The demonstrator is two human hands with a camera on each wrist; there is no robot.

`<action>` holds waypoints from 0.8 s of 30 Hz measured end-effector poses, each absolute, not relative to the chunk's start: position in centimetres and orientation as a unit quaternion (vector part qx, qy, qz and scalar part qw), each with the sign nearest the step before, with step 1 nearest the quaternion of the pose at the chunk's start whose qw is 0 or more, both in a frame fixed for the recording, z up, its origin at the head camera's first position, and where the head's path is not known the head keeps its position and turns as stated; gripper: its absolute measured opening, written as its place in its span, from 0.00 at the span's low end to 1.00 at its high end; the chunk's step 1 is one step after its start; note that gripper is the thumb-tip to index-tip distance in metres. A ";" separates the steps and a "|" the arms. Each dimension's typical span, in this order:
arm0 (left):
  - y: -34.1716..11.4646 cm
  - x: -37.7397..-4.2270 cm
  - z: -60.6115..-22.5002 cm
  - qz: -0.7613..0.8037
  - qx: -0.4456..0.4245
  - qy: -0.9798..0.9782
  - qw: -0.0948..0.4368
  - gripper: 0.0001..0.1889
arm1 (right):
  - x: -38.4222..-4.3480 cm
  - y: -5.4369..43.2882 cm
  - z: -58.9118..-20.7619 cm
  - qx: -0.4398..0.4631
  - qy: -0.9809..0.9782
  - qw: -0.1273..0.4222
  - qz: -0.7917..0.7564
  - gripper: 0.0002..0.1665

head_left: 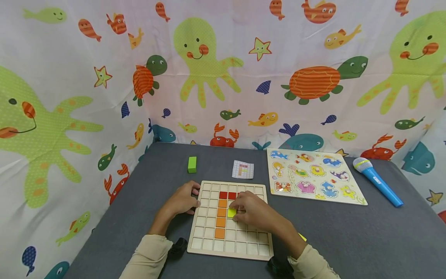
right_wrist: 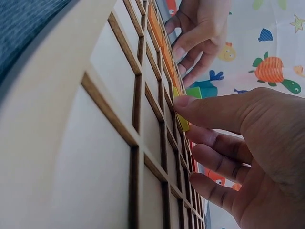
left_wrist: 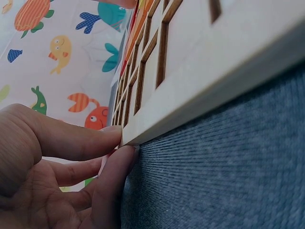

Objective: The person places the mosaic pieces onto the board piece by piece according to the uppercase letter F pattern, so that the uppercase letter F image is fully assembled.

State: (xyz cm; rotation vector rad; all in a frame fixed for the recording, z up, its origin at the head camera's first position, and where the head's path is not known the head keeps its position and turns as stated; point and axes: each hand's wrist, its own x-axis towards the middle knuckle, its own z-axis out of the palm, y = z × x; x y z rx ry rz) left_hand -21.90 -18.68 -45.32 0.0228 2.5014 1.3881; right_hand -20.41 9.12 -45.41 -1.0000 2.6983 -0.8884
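Note:
A wooden grid board [head_left: 205, 245] lies flat on the dark grey table. My left hand [head_left: 182, 199] pinches its left edge, thumb and finger meeting there in the left wrist view. Near the board's middle, a yellow square tile [head_left: 231, 212] is between the thumb and fingers of my right hand [head_left: 256, 211]; the right wrist view shows the thumb [right_wrist: 186, 102] against that tile. Several orange tiles [head_left: 221, 212] run down one column, just left of the yellow tile. Red tiles [head_left: 227, 195] sit in the row above, partly hidden by the right hand.
Behind the board are a green block [head_left: 192, 164] and a small card with a coloured grid pattern [head_left: 243, 169]. A sea-animal puzzle board [head_left: 290, 182] and a blue toy microphone [head_left: 379, 184] lie at back right. Another yellow piece [head_left: 302, 237] peeks out beside the right forearm.

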 end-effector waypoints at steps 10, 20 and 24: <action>-18.8 -21.9 -45.2 0.481 0.009 0.865 0.142 0.29 | -20.4 9.3 -45.1 -0.332 0.892 0.078 -0.297 0.15; -18.7 -21.9 -45.1 0.478 0.004 0.867 0.142 0.29 | -20.2 10.0 -44.9 -0.308 0.897 0.103 -0.298 0.17; -18.7 -21.9 -45.0 0.477 0.005 0.867 0.143 0.28 | -20.0 10.7 -44.7 -0.315 0.897 0.101 -0.293 0.17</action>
